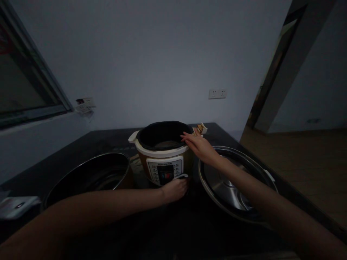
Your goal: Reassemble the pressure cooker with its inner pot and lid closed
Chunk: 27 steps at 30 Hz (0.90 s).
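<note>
An electric pressure cooker (162, 153) with a white rim and a front button panel stands lidless, its dark inner pot visible. My left hand (175, 189) is closed at the lower front of the cooker, beside the panel. From its fist sticks a pale, thin edge of what looks like a cloth (181, 176). On the cooker's right rim rests my right hand (200, 145), fingers stretched out, by the white side handle (203, 128). Below my right forearm lies the round lid (217, 180), its shiny metal inner side facing up.
A large dark pan (119, 156) with a pale handle (18, 206) sits at the left of the black tabletop (214, 135). Wall sockets (217, 94) are behind. A window (29, 72) is on the left, and a wooden floor (292, 151) on the right.
</note>
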{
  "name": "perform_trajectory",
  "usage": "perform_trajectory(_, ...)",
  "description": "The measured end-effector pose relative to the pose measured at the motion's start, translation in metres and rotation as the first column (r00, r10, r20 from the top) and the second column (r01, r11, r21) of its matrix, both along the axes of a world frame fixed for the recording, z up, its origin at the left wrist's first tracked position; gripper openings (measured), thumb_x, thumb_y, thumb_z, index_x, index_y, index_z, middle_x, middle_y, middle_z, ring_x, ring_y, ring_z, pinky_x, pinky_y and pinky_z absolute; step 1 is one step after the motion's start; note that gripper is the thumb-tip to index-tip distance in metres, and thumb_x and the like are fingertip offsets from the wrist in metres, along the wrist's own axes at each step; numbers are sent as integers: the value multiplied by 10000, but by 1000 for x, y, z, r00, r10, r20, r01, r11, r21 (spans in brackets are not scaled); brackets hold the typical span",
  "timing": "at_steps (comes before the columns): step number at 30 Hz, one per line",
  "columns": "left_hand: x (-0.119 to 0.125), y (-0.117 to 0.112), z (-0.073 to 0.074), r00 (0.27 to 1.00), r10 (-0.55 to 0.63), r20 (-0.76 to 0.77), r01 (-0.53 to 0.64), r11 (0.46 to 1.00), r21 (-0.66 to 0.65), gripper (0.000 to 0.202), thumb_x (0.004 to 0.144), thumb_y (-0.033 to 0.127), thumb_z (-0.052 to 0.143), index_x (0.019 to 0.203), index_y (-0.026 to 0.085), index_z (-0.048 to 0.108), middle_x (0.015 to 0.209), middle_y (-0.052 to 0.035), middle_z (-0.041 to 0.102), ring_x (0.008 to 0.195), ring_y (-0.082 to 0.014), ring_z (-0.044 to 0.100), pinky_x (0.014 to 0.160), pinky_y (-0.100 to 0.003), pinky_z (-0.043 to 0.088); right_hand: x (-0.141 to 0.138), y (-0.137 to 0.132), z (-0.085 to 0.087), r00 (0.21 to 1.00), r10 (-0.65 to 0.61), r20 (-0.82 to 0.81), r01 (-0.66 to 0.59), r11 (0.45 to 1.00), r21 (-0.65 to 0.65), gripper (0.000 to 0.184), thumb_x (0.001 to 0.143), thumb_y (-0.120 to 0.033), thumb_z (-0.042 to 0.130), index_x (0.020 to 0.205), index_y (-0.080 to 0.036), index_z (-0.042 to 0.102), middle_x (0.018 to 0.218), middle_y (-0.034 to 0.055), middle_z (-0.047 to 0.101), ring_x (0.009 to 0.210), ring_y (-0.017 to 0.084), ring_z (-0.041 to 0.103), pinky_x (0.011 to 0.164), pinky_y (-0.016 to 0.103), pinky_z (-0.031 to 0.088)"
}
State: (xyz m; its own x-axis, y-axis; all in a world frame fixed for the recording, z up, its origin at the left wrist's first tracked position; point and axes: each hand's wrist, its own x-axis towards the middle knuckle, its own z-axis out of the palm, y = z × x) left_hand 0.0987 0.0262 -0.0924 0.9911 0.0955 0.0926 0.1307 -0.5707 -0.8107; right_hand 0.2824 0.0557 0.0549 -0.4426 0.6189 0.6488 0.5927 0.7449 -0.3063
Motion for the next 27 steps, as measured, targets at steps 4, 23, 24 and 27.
perform_trajectory(4,-24,-4,19,996,-61,-67,59,998,-28,378,776,106,536,1088,213,722,1234,-22,681,1264,-137,527,1125,-259,346,0,1,-2,1000,-6,3,6,1000,9,251,972,-206,404,1075,-225,632,1225,91,685,1279,223,543,1186,577,180)
perform_trajectory(23,-14,-6,95,990,14,143,2,994,-111,394,889,142,449,1242,66,607,1360,-126,595,1319,-205,492,1174,-349,259,-1,-3,-3,998,4,-56,-6,999,-38,243,959,-249,412,1065,-230,629,1241,92,675,1317,215,503,1104,473,387)
perform_trajectory(24,-14,-7,81,990,3,144,13,994,-112,392,874,124,451,1221,63,622,1343,-134,606,1303,-200,508,1168,-338,271,-1,-4,-3,998,7,-55,-9,999,-38,239,958,-249,415,1066,-233,628,1237,92,677,1315,214,505,1104,480,384)
perform_trajectory(27,-18,-9,51,994,-48,102,61,990,-124,431,838,113,454,1232,121,628,1291,-96,645,1263,-170,540,1141,-307,309,0,-4,-3,998,16,-57,-18,999,-41,228,953,-241,427,1070,-244,622,1234,86,678,1317,213,504,1099,497,385)
